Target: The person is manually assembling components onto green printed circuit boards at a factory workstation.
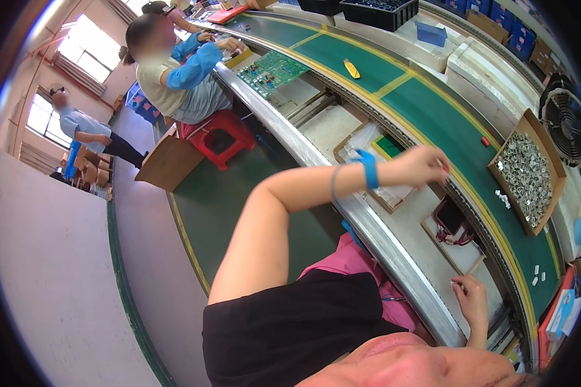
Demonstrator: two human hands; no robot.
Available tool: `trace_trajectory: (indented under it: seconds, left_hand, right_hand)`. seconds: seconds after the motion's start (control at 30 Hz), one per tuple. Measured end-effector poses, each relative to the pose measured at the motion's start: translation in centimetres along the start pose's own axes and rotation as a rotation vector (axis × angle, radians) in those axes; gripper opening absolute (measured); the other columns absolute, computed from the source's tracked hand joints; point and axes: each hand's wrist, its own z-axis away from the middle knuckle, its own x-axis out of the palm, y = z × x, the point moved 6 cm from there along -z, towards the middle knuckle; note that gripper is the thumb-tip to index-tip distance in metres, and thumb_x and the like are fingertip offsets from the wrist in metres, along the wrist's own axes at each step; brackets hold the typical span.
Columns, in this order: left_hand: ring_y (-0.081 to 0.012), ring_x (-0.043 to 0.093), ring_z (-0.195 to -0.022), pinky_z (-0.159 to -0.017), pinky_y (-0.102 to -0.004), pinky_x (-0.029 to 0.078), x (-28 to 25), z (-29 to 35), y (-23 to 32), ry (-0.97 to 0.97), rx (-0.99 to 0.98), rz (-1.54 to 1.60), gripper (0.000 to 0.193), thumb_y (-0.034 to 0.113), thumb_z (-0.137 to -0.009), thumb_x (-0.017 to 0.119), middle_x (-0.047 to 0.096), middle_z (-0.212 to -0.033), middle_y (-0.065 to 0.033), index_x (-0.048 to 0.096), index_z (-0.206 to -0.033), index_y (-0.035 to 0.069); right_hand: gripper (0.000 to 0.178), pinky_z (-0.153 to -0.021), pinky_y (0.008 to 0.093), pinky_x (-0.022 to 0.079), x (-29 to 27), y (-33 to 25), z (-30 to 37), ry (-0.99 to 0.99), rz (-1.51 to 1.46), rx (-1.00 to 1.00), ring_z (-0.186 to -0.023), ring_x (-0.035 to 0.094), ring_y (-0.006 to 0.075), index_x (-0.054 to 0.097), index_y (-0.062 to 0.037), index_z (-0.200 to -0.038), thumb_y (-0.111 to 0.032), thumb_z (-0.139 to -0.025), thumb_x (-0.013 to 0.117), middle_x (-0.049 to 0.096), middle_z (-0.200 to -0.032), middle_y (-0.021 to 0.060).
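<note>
My left hand [423, 166] reaches over the near edge of the green conveyor belt [419, 109], a blue band [369, 169] around its wrist. Its fingers are pinched together, and a small red part shows at their tips. Another small red part [485, 140] lies on the belt beyond. Lower right, my right hand [472, 302] is over the pale work surface, fingers curled; a tiny whitish spot shows at the fingertips, too small to name. Between the hands is a shallow tray [456, 261] with a dark red-rimmed object [450, 218] and red wires at it.
A cardboard tray of small metal parts [525, 174] sits across the belt, near a black fan [565, 119]. Small white pieces [536, 281] and a yellow tool [351, 69] lie on the belt. A green circuit board [272, 72] is near a seated co-worker [181, 77] and red stool [221, 137].
</note>
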Motion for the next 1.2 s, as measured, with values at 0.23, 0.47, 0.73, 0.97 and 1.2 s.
trace_trajectory:
  seconds: [0.23,0.47,0.73,0.97,1.2]
  left_hand:
    - [-0.0155,0.062,-0.065,-0.055,-0.0289,0.051,-26.5,4.5,-2.5,0.685,-0.036,-0.536,0.019,0.015,-0.082,0.061,0.065,-0.080,-0.0104,0.063,-0.097,0.004]
    - [-0.0255,0.063,-0.076,-0.068,-0.0354,0.051,-47.3,11.3,-9.9,1.066,-0.517,-0.894,0.023,0.020,-0.079,0.057,0.065,-0.091,-0.0148,0.064,-0.095,0.007]
    - [-0.0258,0.066,-0.072,-0.069,-0.0384,0.052,-51.6,10.7,-12.1,1.067,-0.555,-1.236,0.020,0.022,-0.076,0.062,0.066,-0.090,-0.0144,0.066,-0.090,0.009]
    - [-0.0205,0.062,-0.048,-0.046,-0.0345,0.050,-52.4,9.6,-14.0,0.895,-0.709,-0.972,0.016,0.020,-0.076,0.065,0.064,-0.065,-0.0100,0.067,-0.084,0.006]
    - [-0.0113,0.050,-0.038,-0.034,-0.0262,0.039,-47.4,7.7,-12.2,0.611,-0.628,-0.770,0.018,0.017,-0.079,0.064,0.063,-0.065,-0.0056,0.062,-0.089,0.003]
  right_hand:
    - [0.011,-0.058,0.0312,0.047,-0.1,0.2,-0.4,0.058,-0.037,-0.019,-0.062,0.059,0.0249,0.064,-0.0001,-0.088,-0.001,-0.077,0.062,0.058,-0.074,0.0127]
    - [0.010,-0.057,0.0276,0.047,-1.1,1.1,-0.6,0.198,-0.099,0.044,-0.065,0.056,0.0185,0.061,0.0027,-0.090,0.001,-0.080,0.059,0.057,-0.077,0.0105]
    - [0.009,-0.058,0.0263,0.047,-1.3,0.5,-1.6,0.268,-0.076,0.026,-0.067,0.057,0.0192,0.061,0.0027,-0.090,0.002,-0.081,0.058,0.057,-0.079,0.0111]
    - [0.009,-0.057,0.0270,0.046,-0.9,0.6,-1.6,0.269,-0.048,0.039,-0.067,0.056,0.0200,0.060,0.0029,-0.089,0.002,-0.081,0.058,0.057,-0.080,0.0114]
    - [0.010,-0.057,0.0288,0.046,-1.0,0.3,-1.1,0.290,-0.021,-0.003,-0.065,0.056,0.0225,0.060,0.0024,-0.090,0.001,-0.080,0.059,0.057,-0.078,0.0126]
